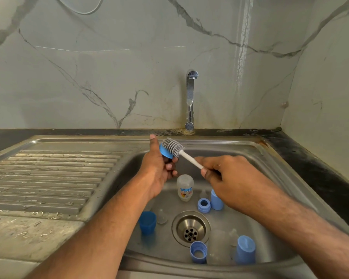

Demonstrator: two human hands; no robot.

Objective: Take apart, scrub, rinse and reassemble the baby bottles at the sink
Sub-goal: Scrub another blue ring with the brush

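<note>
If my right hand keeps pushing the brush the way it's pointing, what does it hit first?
Most likely the blue bottle ring held in your left hand. The right hand aims the brush up-left, and its bristles already seem to touch that ring; depth is unclear.

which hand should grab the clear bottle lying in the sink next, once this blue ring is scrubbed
Left, probably. The left hand holds only the blue ring and hangs just above the clear bottle. The right hand grips the brush by its handle, so it is better kept for scrubbing.
</note>
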